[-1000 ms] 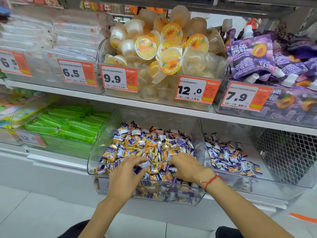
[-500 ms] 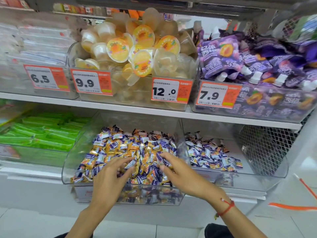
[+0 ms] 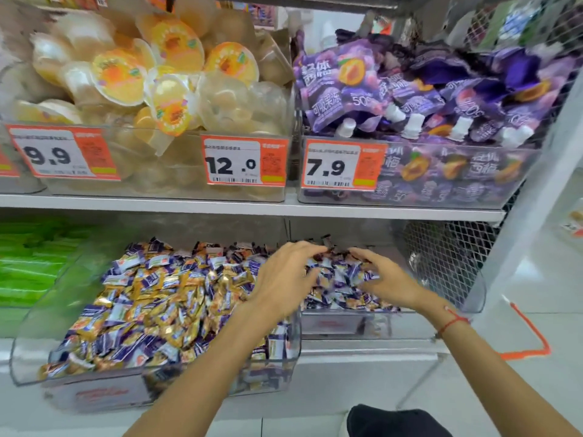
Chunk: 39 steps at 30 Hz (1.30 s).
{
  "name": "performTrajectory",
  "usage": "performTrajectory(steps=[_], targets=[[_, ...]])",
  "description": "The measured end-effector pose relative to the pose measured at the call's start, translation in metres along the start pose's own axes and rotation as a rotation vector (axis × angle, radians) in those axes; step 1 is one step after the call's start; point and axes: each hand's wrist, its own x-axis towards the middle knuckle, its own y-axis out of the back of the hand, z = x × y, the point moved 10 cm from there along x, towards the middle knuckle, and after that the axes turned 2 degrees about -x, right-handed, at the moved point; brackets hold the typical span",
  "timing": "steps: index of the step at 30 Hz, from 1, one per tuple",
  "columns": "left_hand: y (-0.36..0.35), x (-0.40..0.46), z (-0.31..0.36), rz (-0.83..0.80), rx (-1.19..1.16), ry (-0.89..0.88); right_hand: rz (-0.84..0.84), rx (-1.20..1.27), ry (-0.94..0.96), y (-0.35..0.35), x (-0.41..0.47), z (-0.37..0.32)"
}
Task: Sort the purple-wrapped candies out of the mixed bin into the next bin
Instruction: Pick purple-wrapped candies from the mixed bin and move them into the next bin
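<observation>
Change: both hands have shifted from over the mixed bin to over the next bin on its right; the view has swung right with them.
Left hand [image 3: 284, 275]: above the wall between the two bins, fingers [image 3: 310, 250] curved and reaching over the purple pile; motion blur hides whether they pinch a candy, so the grip cannot be told.
Right hand [image 3: 386, 279]: over the right part of the purple pile, fingers [image 3: 362, 253] spread and bent downward; whether they hold anything cannot be told. A red string bracelet [image 3: 451, 322] sits on the wrist.
Mixed bin [image 3: 28, 361]: clear plastic, lower shelf, heaped with mixed candies [image 3: 157, 298] in gold and purple wrappers.
Next bin [image 3: 473, 298]: clear plastic, touching the mixed bin on its right, holding purple-wrapped candies [image 3: 342, 282] in a low pile beneath both hands.
Green packets [image 3: 34, 260]: in the bin to the left of the mixed bin.
Upper shelf [image 3: 252, 207]: a bin of jelly cups [image 3: 164, 74] with price tags 9.9 [image 3: 56, 152] and 12.0 [image 3: 244, 160]; beside it, to the right, purple spouted pouches [image 3: 410, 89] with price tag 7.9 [image 3: 342, 165].
Wire mesh [image 3: 448, 247]: behind and to the right of the next bin.
Floor [image 3: 536, 389]: pale tiles with an orange marking [image 3: 533, 339] at the right.
</observation>
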Motion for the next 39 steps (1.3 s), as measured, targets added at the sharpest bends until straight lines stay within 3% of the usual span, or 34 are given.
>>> performTrajectory(steps=[3,6,8,11,13,16,21,24,26,28,32,35,39], targets=[[0.017,-0.023,-0.025,0.058,0.024,0.037,0.032,-0.026,0.025,0.010,-0.001,0.010],[0.032,-0.060,-0.060,0.085,0.056,0.104,0.253,-0.053,0.070,0.019,-0.019,-0.004],[0.033,-0.086,-0.092,0.031,0.107,0.185,0.365,-0.050,0.177,0.012,-0.038,-0.038],[0.025,-0.120,-0.140,-0.160,0.221,0.294,0.373,-0.085,0.377,-0.019,-0.060,-0.112],[0.025,-0.131,-0.156,-0.236,0.220,0.329,0.292,-0.154,0.423,-0.049,-0.059,-0.149],[0.034,-0.128,-0.156,-0.216,0.247,0.285,0.054,-0.426,0.318,-0.101,-0.039,-0.174],[0.060,-0.126,-0.163,-0.036,0.295,0.342,-0.207,-0.821,-0.057,-0.142,-0.003,-0.156],[0.084,-0.137,-0.173,0.108,0.327,0.399,-0.296,-0.924,-0.046,-0.166,0.011,-0.154],[0.092,-0.143,-0.181,0.135,0.319,0.402,-0.248,-0.799,-0.008,-0.168,0.020,-0.159],[0.092,-0.144,-0.183,0.118,0.272,0.378,-0.213,-0.488,0.133,-0.170,0.024,-0.176],[0.089,-0.143,-0.169,0.116,0.144,0.345,-0.403,-0.010,0.262,-0.193,0.004,-0.203],[0.095,-0.147,-0.168,0.163,0.105,0.344,-0.421,-0.013,0.308,-0.191,-0.004,-0.198],[0.100,-0.148,-0.162,0.136,0.041,0.296,-0.269,-0.160,0.329,-0.160,-0.002,-0.175]])
